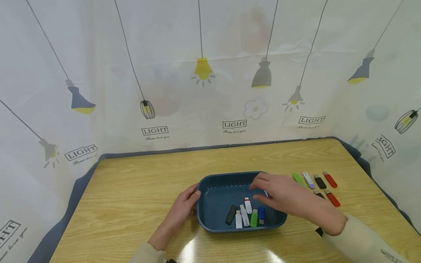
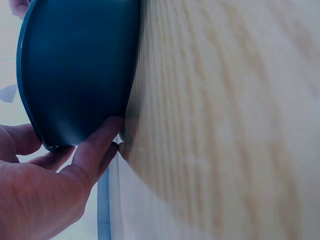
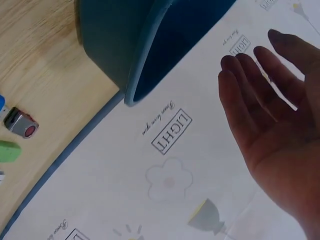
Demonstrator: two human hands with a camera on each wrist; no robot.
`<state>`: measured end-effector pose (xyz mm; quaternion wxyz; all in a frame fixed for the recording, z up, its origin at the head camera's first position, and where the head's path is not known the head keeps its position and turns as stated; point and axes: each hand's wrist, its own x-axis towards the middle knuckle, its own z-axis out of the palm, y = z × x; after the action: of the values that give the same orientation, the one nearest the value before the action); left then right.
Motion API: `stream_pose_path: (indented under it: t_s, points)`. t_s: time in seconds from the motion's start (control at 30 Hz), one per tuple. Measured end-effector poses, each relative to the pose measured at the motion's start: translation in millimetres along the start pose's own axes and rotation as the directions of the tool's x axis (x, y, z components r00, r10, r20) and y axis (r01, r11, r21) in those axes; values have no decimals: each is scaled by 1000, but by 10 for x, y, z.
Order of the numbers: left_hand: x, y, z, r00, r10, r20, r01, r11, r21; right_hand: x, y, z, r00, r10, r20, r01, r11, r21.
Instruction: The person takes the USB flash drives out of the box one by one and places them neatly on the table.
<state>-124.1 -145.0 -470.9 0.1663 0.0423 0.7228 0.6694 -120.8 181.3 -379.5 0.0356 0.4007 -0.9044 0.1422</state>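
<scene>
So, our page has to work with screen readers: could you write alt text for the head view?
A person's left hand holds the left end of a dark blue tray on a wooden table, while the empty right hand hovers over its right side. Six small USB sticks show in the tray; more sticks lie on the table to the right.

The head view faced forward and down from above and behind the left hand [image 1: 180,209] and right hand [image 1: 283,193]; each wrist view, tilted, looked closely along its hand. All three shared the tray [image 1: 213,201] between them.
</scene>
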Motion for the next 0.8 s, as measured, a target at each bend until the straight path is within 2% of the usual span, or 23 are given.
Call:
stream_pose_path:
  t_s: [0.1,0.23,0.37,0.5,0.63,0.8]
  points:
    - [-2,1,2,1000,-1,-1,1,1000,1,87,-1,67,993,-105,45,105,994,-3]
    - [-3,6,3,1000,0,-3,0,1000,1,196,-27,156,981,-156,113,157,988,-3]
    - [-1,9,2,1000,1,-8,0,1000,7,311,-66,246,966,-150,213,155,988,-9]
    - [2,11,0,1000,3,-12,-3,1000,13,422,-121,361,942,-136,308,150,988,-22]
    - [2,9,0,1000,5,-9,-4,1000,9,503,-182,456,923,-115,368,132,991,-21]
    - [1,5,-2,1000,6,2,-6,1000,-1,568,-245,515,905,-99,413,140,988,-71]
